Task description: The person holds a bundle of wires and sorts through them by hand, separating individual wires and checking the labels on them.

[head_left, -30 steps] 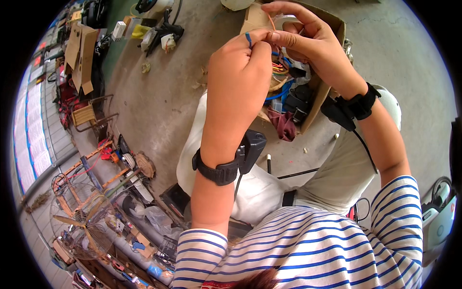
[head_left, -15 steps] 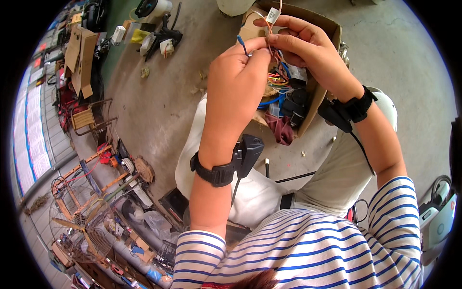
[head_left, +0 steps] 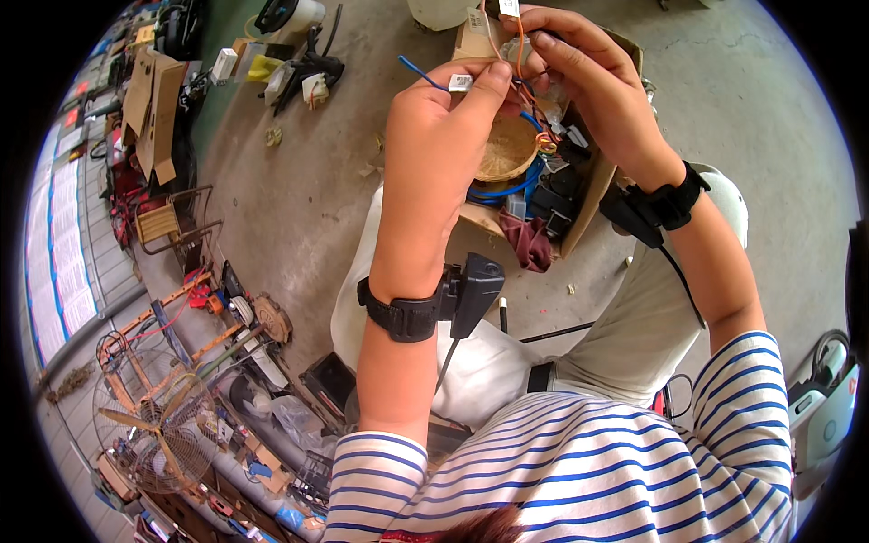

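Observation:
Between thumb and fingers, my left hand (head_left: 444,118) pinches several thin wires; a blue-tipped wire (head_left: 424,73) with a white label tag (head_left: 460,83) sticks out to its left. My right hand (head_left: 588,77) is closed on an orange wire (head_left: 520,47), its thumb and forefinger pressed together. Another white tag (head_left: 509,8) hangs on the wires at the top edge. Both hands are close together above an open cardboard box (head_left: 593,195). Below them in the box are a round woven basket (head_left: 509,152), a bundle of coloured wires (head_left: 546,142) and a blue cable (head_left: 507,192).
Black parts (head_left: 554,201) and a maroon cloth (head_left: 527,242) lie in the box's near end. My legs (head_left: 597,335) flank it. At left stand a wire-caged fan (head_left: 158,421), a small wooden chair (head_left: 158,222) and cluttered tools. A white bucket (head_left: 294,14) sits at upper left.
Both hands have shifted slightly, the wires spreading apart between them. The blue-tipped wire now points further left with its tag showing. More of the basket is uncovered.

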Motion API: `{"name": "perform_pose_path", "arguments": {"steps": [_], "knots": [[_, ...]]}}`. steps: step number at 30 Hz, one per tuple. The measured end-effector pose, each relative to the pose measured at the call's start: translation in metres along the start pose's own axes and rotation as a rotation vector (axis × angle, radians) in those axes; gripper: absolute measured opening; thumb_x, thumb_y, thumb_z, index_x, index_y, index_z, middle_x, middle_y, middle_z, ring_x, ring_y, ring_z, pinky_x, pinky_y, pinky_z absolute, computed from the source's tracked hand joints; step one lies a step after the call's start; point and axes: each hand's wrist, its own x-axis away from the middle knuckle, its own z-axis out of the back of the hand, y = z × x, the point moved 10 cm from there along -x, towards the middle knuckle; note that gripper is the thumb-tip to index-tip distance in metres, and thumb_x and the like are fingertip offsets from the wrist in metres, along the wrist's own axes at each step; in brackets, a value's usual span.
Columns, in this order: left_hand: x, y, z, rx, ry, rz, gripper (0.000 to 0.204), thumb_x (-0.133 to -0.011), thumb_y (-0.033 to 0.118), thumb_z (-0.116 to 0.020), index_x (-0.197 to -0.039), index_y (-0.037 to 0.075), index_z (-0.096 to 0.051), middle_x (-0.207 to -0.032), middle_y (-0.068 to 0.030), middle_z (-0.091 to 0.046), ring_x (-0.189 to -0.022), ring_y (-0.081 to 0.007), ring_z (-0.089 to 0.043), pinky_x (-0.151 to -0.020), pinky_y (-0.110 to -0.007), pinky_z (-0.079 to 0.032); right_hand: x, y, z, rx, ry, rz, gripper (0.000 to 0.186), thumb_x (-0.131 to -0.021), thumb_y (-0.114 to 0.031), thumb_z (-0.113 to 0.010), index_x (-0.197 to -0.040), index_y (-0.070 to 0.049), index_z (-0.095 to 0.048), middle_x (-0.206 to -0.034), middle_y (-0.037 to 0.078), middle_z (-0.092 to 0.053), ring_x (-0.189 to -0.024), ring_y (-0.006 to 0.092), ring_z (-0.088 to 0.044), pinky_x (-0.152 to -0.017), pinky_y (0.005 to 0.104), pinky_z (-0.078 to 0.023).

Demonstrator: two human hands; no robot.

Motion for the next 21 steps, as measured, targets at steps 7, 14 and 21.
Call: {"name": "perform_pose_path", "arguments": {"steps": [7,14,21], "knots": [[-0.002,0.003,0.009,0.026,0.067,-0.02,0.023,-0.089,0.02,-0.061,-0.096,-0.002,-0.064,-0.087,-0.0082,-0.067,-0.079,-0.0137,-0.062,-0.079,-0.027,-0.047,0.002,-0.024,-0.013,0.415,-0.071,0.277,0.027,-0.088,0.001,-0.051,-0.113,-0.004,-0.059,-0.127,0.009,-0.045,-0.098,0.0146,-0.055,-0.086,0.0272,-0.043],[-0.008,-0.002,0.009,0.142,0.09,-0.013,0.018,-0.089,0.015,-0.06,-0.094,-0.003,-0.061,-0.084,-0.0062,-0.066,-0.072,-0.0102,-0.06,-0.07,-0.022,-0.048,0.001,-0.005,-0.003,-0.22,0.13,-0.134,0.019,-0.089,0.001,-0.053,-0.1,-0.008,-0.04,-0.114,0.014,-0.056,-0.087,0.0155,-0.061,-0.074,0.0303,-0.052],[-0.007,-0.001,0.006,0.199,0.09,0.003,0.018,-0.089,0.016,-0.061,-0.093,-0.002,-0.06,-0.081,-0.0045,-0.065,-0.07,-0.009,-0.058,-0.069,-0.022,-0.046,0.003,0.025,0.008,-0.194,-0.016,-0.287,0.025,-0.094,-0.013,-0.051,-0.116,-0.001,-0.055,-0.114,0.007,-0.06,-0.097,0.0104,-0.06,-0.09,0.0254,-0.047]]}}
